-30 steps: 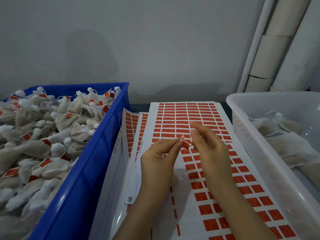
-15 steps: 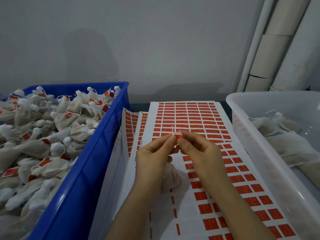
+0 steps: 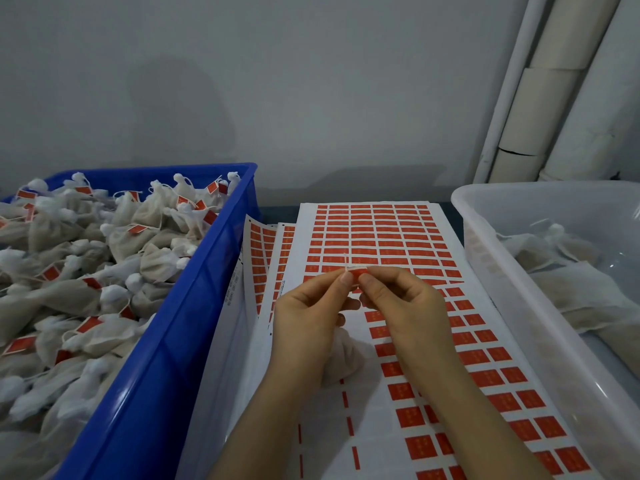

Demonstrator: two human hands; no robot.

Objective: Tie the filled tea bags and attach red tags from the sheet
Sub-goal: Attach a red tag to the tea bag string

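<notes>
- The left hand [image 3: 308, 313] and right hand [image 3: 403, 306] met above the sheet [image 3: 381, 237], fingertips almost touching.
- Both hands pinched one red tag [image 3: 356, 271] between thumb and forefinger, the left at its left end, the right at its right end.
- A short white string [image 3: 345, 262] stuck up from the tag just past the left thumb.
- A tea bag [image 3: 341, 355] hung or rested below the left hand, over the sheet; whether the lower fingers of that hand held it could not be told.
- The sheet lay flat on the tabletop, rows of red tags covering its far and right parts, while its near left part was mostly bare backing with thin red strips.
- More sheets [image 3: 263, 258] stuck out from under the left edge of the sheet.
- Left of the sheet stood a blue bin [image 3: 166, 341], heaped with tied, tagged bags [image 3: 86, 271].
- Right of the sheet stood a clear bin [image 3: 491, 258] holding pale bags.
</notes>
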